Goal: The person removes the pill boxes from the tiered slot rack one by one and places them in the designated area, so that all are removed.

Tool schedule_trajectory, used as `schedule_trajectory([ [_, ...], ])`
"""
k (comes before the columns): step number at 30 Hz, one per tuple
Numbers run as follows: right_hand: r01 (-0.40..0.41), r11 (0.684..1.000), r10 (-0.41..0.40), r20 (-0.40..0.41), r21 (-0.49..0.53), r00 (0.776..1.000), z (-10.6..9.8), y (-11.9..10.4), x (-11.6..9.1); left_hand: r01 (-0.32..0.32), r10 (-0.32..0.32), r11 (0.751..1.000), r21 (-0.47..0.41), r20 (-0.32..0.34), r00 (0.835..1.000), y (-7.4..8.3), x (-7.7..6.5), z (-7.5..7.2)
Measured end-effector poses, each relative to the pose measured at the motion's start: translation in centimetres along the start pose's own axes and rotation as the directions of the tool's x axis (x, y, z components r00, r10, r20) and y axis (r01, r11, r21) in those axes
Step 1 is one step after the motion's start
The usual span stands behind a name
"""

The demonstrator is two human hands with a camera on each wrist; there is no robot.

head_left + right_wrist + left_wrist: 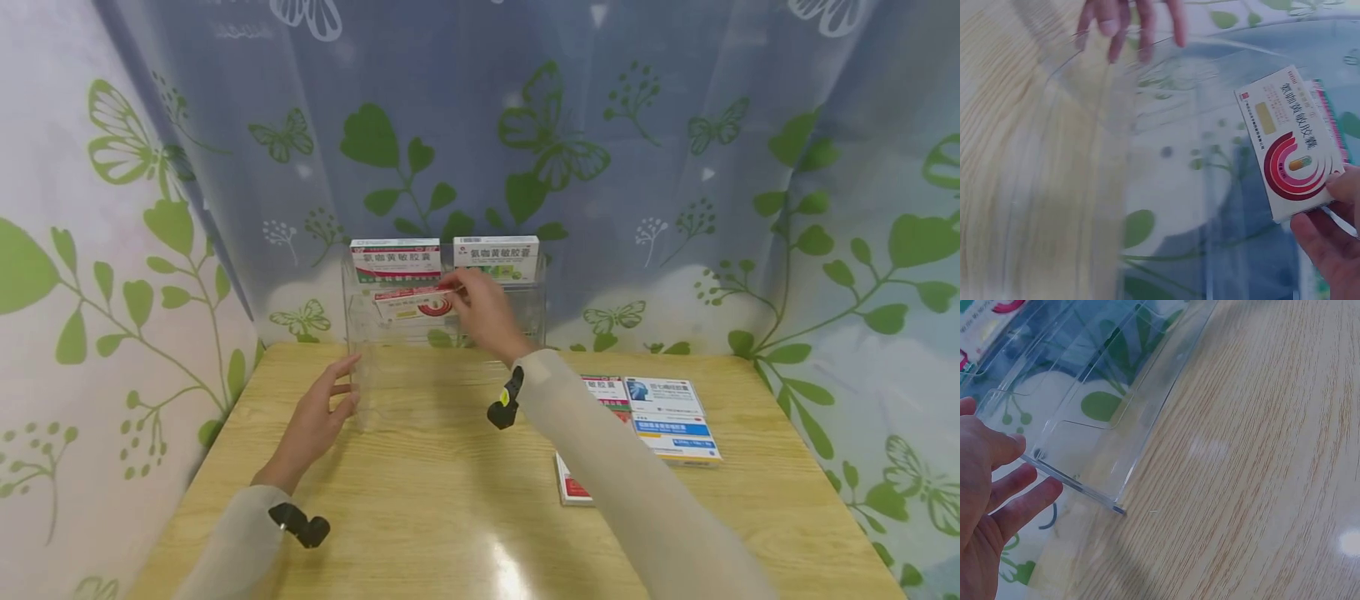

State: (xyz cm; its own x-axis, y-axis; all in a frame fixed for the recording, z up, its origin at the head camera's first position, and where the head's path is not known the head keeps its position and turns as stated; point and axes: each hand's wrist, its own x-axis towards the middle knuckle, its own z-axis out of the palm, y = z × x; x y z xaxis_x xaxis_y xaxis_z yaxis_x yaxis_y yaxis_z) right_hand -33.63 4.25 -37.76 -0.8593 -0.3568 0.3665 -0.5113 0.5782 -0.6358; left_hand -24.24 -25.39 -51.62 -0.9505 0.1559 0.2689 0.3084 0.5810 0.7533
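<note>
A clear plastic display rack (363, 379) stands upright at the back of the table. My right hand (486, 312) pinches a white medicine box (414, 307) by one end, in front of the rack's upper part. In the right wrist view this medicine box (1288, 140) shows red arcs and a capsule picture. Behind it, a red-and-white medicine box (397, 260) and a green-and-white medicine box (497, 254) stand side by side in the top tier. At the rack's left side edge, my left hand (318, 421) has its fingers extended, fingertips right at the clear plastic (1100, 472).
Several medicine boxes lie on the wooden table (420, 517) to the right, among them a blue-and-white one (678, 439) and a white one (663, 395). My right forearm partly covers this group. A leaf-and-butterfly patterned curtain (465, 117) hangs behind the rack and along both sides.
</note>
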Motion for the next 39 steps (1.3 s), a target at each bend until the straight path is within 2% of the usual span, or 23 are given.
schedule_trajectory([
  [7, 0.008, 0.996, 0.002, -0.124, 0.083, 0.992, -4.2, 0.6, -1.5, 0.001, -0.001, 1.000, -0.007, 0.006, 1.000, -0.1, 0.0, 0.2],
  [14, -0.057, 0.992, 0.075, -0.155, 0.114, 0.985, -9.3, 3.1, -5.3, -0.005, 0.005, 1.000, -0.008, -0.001, 1.000, -0.2, 0.1, 0.1],
  [19, -0.137, 0.987, 0.151, -0.170, 0.089, 0.974, -13.0, 5.7, -9.2, -0.012, 0.012, 1.000, 0.004, -0.001, 1.000, -0.2, 0.0, 0.1],
  [26, -0.235, 0.971, 0.222, -0.191, -0.045, 0.956, -17.1, 9.4, -15.8, -0.006, 0.006, 1.000, 0.004, 0.004, 1.000, 0.0, -0.1, 0.1],
  [31, -0.305, 0.944, 0.282, -0.174, -0.127, 0.943, -18.9, 12.5, -20.6, 0.014, -0.014, 1.000, -0.004, 0.013, 1.000, 0.0, -0.1, 0.0],
  [39, -0.373, 0.925, 0.365, -0.098, -0.077, 0.926, -20.1, 17.7, -27.6, 0.018, -0.018, 1.000, -0.006, 0.020, 1.000, 0.1, -0.1, 0.0],
])
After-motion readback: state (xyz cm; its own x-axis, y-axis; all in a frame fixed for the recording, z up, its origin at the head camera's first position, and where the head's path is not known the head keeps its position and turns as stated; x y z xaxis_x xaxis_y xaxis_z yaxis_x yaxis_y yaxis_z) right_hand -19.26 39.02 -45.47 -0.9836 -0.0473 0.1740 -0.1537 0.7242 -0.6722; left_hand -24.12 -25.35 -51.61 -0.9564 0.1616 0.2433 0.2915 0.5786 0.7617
